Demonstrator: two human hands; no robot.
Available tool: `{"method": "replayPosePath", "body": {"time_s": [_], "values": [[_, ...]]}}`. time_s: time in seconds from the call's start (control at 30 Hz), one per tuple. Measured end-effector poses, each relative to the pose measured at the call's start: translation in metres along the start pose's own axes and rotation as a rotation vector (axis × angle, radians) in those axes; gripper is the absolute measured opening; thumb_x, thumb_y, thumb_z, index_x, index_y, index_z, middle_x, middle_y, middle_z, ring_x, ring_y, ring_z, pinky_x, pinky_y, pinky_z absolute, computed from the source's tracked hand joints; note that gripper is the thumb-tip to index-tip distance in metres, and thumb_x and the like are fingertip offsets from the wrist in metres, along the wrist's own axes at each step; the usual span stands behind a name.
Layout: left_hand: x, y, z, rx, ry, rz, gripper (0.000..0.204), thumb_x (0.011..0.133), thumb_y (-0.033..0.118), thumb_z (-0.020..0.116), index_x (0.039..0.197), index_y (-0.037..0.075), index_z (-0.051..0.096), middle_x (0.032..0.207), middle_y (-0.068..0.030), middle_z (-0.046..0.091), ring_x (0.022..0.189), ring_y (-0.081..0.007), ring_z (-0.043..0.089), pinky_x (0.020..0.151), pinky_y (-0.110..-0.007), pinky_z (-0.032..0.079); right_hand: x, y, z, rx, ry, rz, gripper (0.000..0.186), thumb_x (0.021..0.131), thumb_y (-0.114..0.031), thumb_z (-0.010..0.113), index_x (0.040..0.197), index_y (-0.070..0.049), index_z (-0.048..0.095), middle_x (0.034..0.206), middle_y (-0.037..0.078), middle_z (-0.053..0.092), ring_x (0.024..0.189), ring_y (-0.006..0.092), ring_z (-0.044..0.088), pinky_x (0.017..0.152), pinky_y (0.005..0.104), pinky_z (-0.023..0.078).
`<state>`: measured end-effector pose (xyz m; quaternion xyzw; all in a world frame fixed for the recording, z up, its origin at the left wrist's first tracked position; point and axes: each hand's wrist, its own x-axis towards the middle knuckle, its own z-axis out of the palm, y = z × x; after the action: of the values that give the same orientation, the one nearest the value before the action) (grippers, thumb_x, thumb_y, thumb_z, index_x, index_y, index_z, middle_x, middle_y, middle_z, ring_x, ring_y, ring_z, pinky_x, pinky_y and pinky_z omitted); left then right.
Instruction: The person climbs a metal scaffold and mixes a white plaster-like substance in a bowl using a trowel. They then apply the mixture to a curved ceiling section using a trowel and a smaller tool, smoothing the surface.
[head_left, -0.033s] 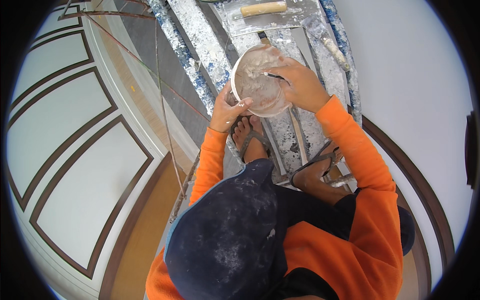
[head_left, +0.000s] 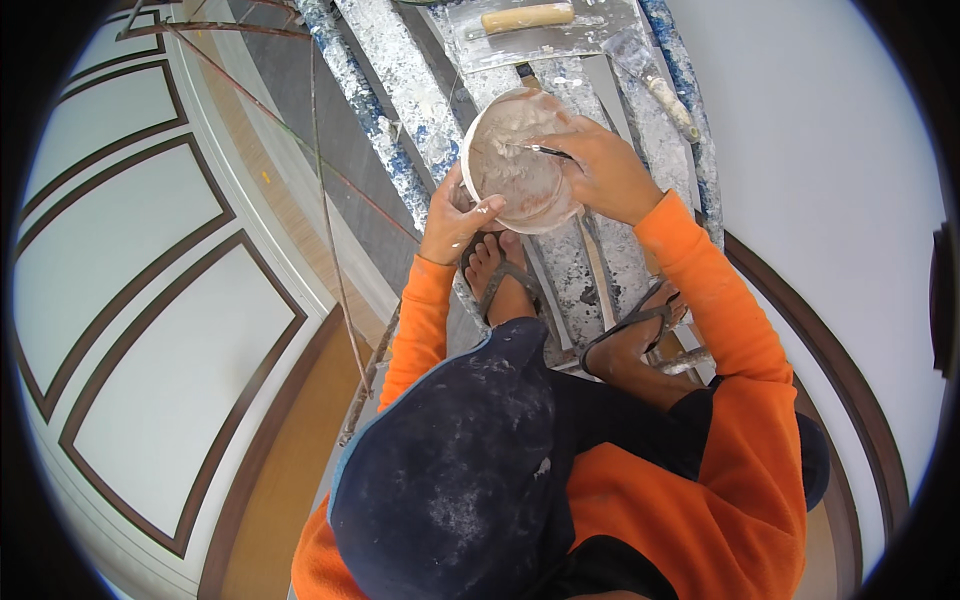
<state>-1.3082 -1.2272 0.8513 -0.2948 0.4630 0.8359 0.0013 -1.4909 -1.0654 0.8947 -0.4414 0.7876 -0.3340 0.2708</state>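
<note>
A round, pale bucket or tub (head_left: pixel 468 165) is smeared inside with thick whitish paste (head_left: pixel 520 125). My left hand (head_left: pixel 455 222) grips its near left side, thumb over the rim and the other fingers mostly hidden behind. Across the opening, my right hand (head_left: pixel 615 175) is closed on a thin tool (head_left: pixel 548 151) with a dark handle. The tool's far end reaches into the paste, so its kind does not show. White specks dot the left hand.
I am on a paint-spattered scaffold platform (head_left: pixel 395 70), with my sandalled feet below the tub. Beyond lie a wide steel trowel (head_left: pixel 590 42) and a caked scraper or brush (head_left: pixel 665 100). Thin metal braces (head_left: pixel 318 150) cross at the left. A white wall (head_left: pixel 820 130) stands right.
My right hand and sleeve have shifted very slightly to the right. The left hand and the tub look nearly still.
</note>
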Motion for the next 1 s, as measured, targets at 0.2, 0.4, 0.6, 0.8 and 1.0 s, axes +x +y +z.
{"method": "replayPosePath", "body": {"time_s": [0.2,0.4,0.6,0.8,1.0], "values": [[-0.005,-0.006,0.022,-0.058,-0.006,0.138,0.08,0.081,0.004,0.079,0.146,-0.003,0.032,0.135,-0.0147,0.053,0.118,-0.0217,0.057,0.096,-0.033,0.052,-0.01,-0.002,0.014,0.049,0.052,0.048,0.039,0.083,-0.002,0.057,0.121,-0.004,0.066,0.11,0.021,0.062,0.101,0.0381,0.06,0.092,0.0442,0.047],[-0.009,-0.003,0.028,-0.056,-0.002,0.114,0.078,0.083,0.004,0.078,0.145,-0.003,0.033,0.137,-0.0144,0.052,0.12,-0.0218,0.057,0.098,-0.034,0.051,-0.02,-0.01,0.027,0.101,0.085,0.031,0.041,0.081,0.001,0.056,0.12,-0.006,0.068,0.103,0.02,0.062,0.097,0.0361,0.061,0.087,0.0423,0.049],[-0.003,0.008,0.019,-0.02,-0.03,0.034,0.075,0.084,0.003,0.076,0.145,-0.002,0.033,0.133,-0.0139,0.055,0.118,-0.0212,0.058,0.094,-0.033,0.053,-0.019,-0.019,0.023,0.005,-0.005,-0.043,0.042,0.079,-0.004,0.058,0.12,-0.011,0.069,0.105,0.018,0.063,0.1,0.0349,0.061,0.089,0.0425,0.049],[-0.004,0.004,0.01,-0.033,-0.016,-0.012,0.074,0.084,0.003,0.075,0.145,-0.001,0.034,0.131,-0.0142,0.057,0.114,-0.021,0.061,0.087,-0.033,0.058,-0.01,0.01,0.019,0.076,0.035,0.026,0.038,0.082,-0.009,0.06,0.119,-0.011,0.069,0.107,0.017,0.065,0.101,0.0355,0.061,0.091,0.0441,0.048],[-0.005,-0.009,-0.002,-0.083,0.017,-0.021,0.074,0.085,0.006,0.075,0.146,0.0,0.033,0.131,-0.0147,0.057,0.111,-0.0217,0.063,0.084,-0.033,0.06,-0.004,0.001,-0.015,0.017,0.02,0.012,0.038,0.084,-0.003,0.06,0.119,-0.014,0.07,0.097,0.014,0.06,0.087,0.0331,0.059,0.081,0.0423,0.049]]}}
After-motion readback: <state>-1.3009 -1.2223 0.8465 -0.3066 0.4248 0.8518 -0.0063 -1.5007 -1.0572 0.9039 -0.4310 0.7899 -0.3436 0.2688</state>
